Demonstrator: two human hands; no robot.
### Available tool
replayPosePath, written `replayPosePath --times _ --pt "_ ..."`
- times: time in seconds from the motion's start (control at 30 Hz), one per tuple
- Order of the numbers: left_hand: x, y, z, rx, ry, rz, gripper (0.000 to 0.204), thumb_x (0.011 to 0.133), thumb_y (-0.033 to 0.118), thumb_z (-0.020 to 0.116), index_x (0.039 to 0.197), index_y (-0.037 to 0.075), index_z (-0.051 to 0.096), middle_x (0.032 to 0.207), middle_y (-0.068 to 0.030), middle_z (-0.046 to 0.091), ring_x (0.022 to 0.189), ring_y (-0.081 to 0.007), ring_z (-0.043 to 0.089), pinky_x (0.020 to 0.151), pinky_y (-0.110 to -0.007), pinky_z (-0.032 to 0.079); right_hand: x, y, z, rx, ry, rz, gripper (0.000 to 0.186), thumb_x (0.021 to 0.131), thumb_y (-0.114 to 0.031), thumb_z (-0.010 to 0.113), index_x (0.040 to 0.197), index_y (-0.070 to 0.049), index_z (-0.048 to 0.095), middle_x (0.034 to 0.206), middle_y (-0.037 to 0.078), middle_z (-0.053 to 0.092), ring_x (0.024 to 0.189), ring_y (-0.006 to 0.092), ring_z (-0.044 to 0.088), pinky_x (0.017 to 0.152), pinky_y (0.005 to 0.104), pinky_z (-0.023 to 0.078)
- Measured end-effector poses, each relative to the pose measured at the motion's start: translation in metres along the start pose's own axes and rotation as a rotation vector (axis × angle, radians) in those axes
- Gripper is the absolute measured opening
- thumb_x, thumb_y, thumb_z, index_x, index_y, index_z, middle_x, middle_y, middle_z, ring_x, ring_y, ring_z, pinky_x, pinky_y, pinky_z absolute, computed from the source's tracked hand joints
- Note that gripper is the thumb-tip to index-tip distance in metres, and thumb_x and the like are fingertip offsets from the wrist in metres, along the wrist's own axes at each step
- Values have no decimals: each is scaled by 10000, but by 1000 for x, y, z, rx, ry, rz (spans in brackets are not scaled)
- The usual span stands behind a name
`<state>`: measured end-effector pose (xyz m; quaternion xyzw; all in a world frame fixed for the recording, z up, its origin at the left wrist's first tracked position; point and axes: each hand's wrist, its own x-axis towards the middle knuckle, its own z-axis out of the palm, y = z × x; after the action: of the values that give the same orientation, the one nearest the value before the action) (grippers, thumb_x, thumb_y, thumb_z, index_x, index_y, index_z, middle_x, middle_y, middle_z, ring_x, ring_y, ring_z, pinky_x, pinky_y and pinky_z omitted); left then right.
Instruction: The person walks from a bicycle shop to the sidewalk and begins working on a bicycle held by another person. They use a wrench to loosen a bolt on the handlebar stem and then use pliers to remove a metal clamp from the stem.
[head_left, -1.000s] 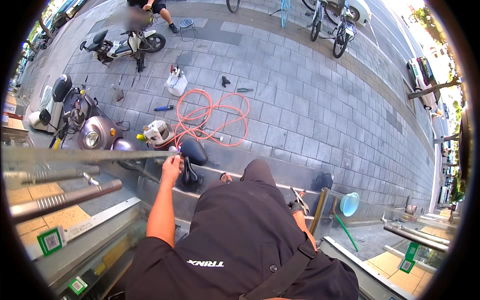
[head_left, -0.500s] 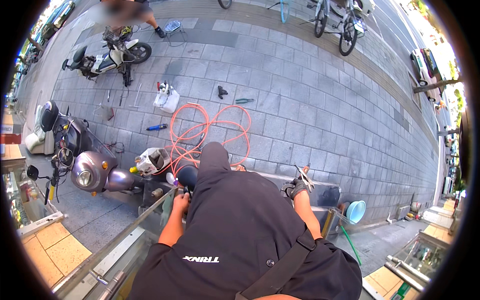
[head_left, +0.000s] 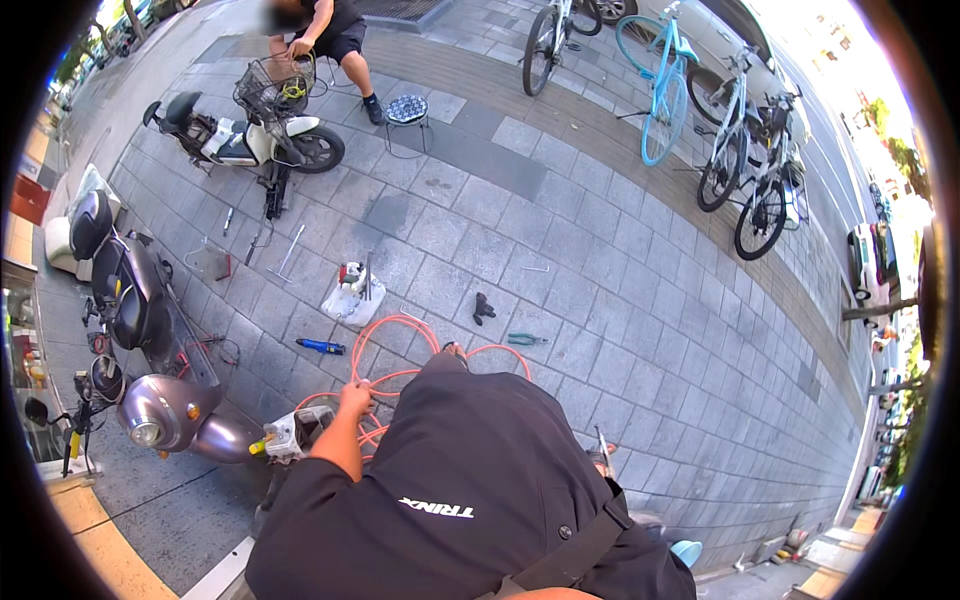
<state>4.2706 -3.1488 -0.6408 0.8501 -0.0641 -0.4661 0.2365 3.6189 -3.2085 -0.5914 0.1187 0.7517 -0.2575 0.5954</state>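
Note:
My left hand (head_left: 355,398) is over the left side of a coiled orange hose (head_left: 395,322) on the paving. Its fingers are curled, and what they hold, if anything, cannot be made out. To the right, my right hand (head_left: 600,462) shows only in part past my dark shirt. It grips a slim metal hand tool (head_left: 602,438) that points upward; the tool's lower end is hidden. Close to my left forearm stands a cut-open whitish container (head_left: 290,432) with a yellow-topped item beside it. A blue cylindrical tool (head_left: 320,346) lies beyond.
A purple scooter (head_left: 165,405) stands at left. A white jug (head_left: 352,297), green-handled pliers (head_left: 527,339) and a black object (head_left: 484,308) rest on the paving. Farther off, a person (head_left: 325,40) bends at a stripped white scooter (head_left: 250,140) beside a stool (head_left: 407,110). Bicycles (head_left: 660,100) line the far right.
My view has tilted up and forward, so more of the street shows. My left hand has moved from a dark object by the glass-edged case to the orange hose. The right hand is now mostly hidden.

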Motion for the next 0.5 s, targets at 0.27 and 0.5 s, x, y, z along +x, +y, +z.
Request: replayPosePath --times 0.27,0.5 --pt "124 322 -23 -197 -117 350 389 995 355 629 1149 -1 663 957 -84 720 767 -153 684 589 -299 523 11 -136 217 -80 103 -68 518 978 -576 539 873 -74 606 784 89 593 668 216 564 556 396 482" --pt "210 464 -20 -515 138 327 355 1024 350 599 1204 45 613 1029 -82 697 788 -159 673 590 -282 511 46 -341 493 -443 133 -301 419 989 -476 594 853 -80 589 744 77 565 618 208 544 522 390 467"
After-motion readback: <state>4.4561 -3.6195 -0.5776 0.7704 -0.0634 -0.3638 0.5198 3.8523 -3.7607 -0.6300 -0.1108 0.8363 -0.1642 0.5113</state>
